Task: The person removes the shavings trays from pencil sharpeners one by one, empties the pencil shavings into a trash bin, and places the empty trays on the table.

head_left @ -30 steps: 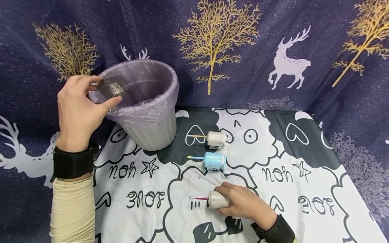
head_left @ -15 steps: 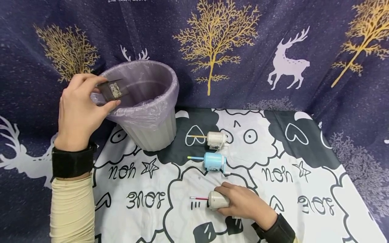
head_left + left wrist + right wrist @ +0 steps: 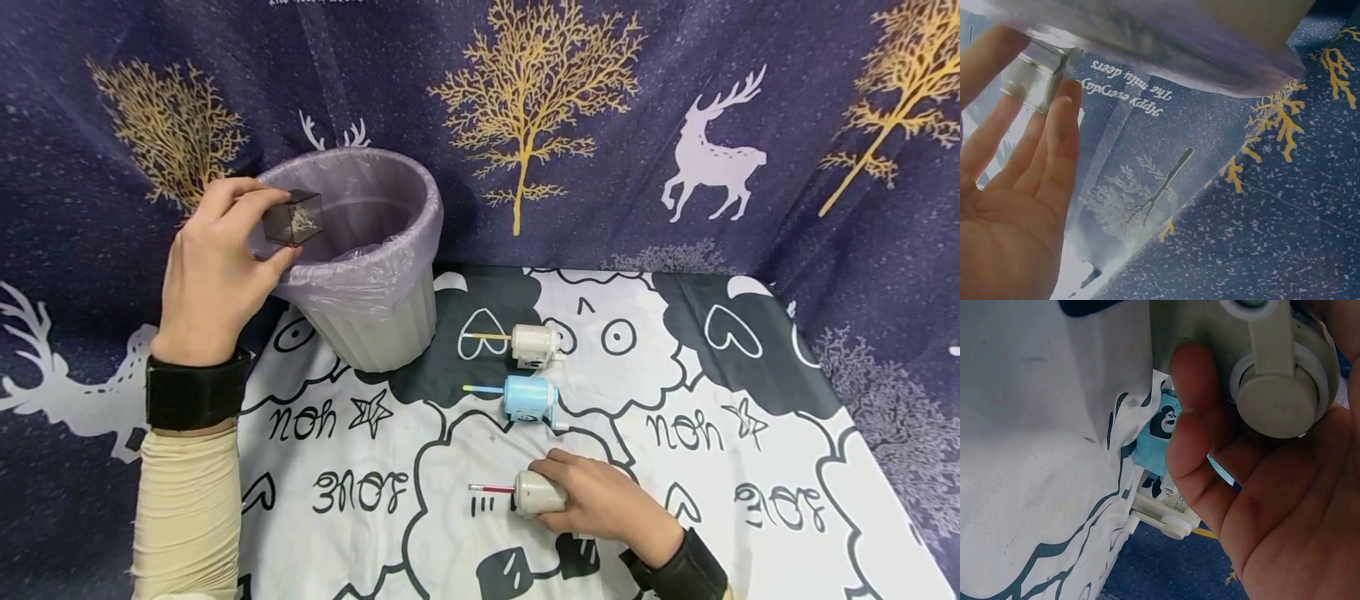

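My left hand [image 3: 217, 271] pinches a small see-through dark shavings box [image 3: 294, 220] between thumb and fingers, over the near-left rim of the bin. Pale shavings show inside the box, which is tilted. In the left wrist view the clear box [image 3: 1034, 76] sits between the fingertips, below the bin's purple liner [image 3: 1166, 56]. With my right hand [image 3: 600, 502] I grip a greyish pencil sharpener [image 3: 538, 493] on the cloth; a red pencil [image 3: 492, 489] sticks out of its left side. The right wrist view shows that sharpener's crank handle [image 3: 1275, 403] close to the palm.
A white ribbed bin [image 3: 386, 333] lined with a purple bag stands at the back left. Behind the held sharpener are a blue sharpener [image 3: 525, 398] and a beige sharpener [image 3: 532, 343], each with a pencil inserted. A dark patterned curtain [image 3: 585, 200] hangs behind the printed cloth [image 3: 360, 533].
My left hand has shifted a little to the right and turned the shavings box, tipping it further upright at the bin's opening. My right hand and the sharpeners have stayed in place.
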Action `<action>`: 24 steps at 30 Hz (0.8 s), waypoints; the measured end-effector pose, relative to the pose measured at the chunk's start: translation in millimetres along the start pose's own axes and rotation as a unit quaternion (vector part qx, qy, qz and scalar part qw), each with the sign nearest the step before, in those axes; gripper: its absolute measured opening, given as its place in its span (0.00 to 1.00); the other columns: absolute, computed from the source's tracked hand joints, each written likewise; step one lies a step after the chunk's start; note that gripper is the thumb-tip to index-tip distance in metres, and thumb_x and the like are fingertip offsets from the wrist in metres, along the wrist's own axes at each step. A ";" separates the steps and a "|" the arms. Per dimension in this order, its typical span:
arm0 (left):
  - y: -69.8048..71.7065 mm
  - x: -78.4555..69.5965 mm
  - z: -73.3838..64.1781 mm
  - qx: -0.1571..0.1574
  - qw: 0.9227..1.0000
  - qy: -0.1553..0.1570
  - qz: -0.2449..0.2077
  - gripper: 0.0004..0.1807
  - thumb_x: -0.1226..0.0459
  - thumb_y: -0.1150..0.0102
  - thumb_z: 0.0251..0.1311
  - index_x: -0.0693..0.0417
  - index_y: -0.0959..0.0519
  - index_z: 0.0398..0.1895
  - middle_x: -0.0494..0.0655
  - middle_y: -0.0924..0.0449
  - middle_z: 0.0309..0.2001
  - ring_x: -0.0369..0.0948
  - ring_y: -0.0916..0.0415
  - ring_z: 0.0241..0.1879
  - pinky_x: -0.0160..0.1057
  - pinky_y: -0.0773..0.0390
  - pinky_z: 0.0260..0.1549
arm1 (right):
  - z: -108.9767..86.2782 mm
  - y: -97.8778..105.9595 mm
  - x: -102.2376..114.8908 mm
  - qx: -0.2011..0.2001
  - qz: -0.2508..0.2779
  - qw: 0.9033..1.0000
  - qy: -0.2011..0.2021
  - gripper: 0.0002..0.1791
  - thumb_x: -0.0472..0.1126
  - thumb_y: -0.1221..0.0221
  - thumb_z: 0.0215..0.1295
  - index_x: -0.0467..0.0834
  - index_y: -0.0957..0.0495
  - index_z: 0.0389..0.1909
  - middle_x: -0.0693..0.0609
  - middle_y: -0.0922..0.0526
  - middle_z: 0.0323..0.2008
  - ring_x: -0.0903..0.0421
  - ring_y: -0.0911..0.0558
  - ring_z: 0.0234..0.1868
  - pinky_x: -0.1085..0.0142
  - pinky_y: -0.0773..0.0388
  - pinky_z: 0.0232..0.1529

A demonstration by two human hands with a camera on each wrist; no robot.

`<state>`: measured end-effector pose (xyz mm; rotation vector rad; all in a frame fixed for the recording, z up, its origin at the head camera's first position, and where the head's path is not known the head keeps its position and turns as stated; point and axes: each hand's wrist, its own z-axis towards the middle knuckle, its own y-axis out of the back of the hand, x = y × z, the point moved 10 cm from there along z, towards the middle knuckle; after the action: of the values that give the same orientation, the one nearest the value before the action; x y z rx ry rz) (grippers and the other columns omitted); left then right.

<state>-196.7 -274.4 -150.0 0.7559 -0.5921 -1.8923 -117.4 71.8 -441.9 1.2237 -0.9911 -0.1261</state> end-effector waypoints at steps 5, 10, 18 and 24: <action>-2.6 -8.2 1.8 0.005 1.000 -0.029 -0.004 0.28 0.81 0.27 0.53 0.61 0.15 0.59 0.60 0.21 0.62 0.61 0.22 0.60 0.62 0.23 0.58 | -1.2 0.2 -0.8 -0.003 0.002 1.000 -0.003 0.27 0.50 0.22 0.54 0.50 0.14 0.56 0.65 0.22 0.38 0.70 0.27 0.32 0.70 0.25 0.31; -6.8 -14.6 2.7 0.014 0.998 -0.055 0.000 0.30 0.85 0.35 0.50 0.61 0.15 0.58 0.61 0.22 0.62 0.60 0.23 0.60 0.62 0.22 0.55 | -2.1 0.2 -0.8 -0.007 -0.001 1.000 -0.001 0.27 0.50 0.22 0.53 0.50 0.15 0.55 0.65 0.22 0.38 0.70 0.27 0.32 0.70 0.25 0.30; -9.9 -30.4 0.1 -0.006 0.989 -0.136 0.064 0.31 0.87 0.43 0.50 0.60 0.16 0.58 0.62 0.21 0.61 0.64 0.23 0.55 0.65 0.26 0.48 | -4.0 -0.4 -0.2 -0.012 -0.001 1.000 0.005 0.27 0.49 0.22 0.53 0.49 0.15 0.55 0.64 0.22 0.38 0.70 0.27 0.31 0.71 0.25 0.31; -12.6 -42.8 -0.4 -0.027 0.979 -0.183 0.089 0.27 0.87 0.48 0.57 0.59 0.14 0.55 0.61 0.18 0.58 0.63 0.22 0.54 0.65 0.28 0.46 | -3.8 -0.7 -0.8 -0.013 -0.009 1.000 0.000 0.28 0.50 0.22 0.52 0.50 0.15 0.55 0.64 0.23 0.38 0.70 0.28 0.31 0.71 0.26 0.30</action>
<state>-190.0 -230.4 -148.3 0.3052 -0.8054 -1.8823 -115.0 74.8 -442.9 1.2097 -0.9749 -0.1523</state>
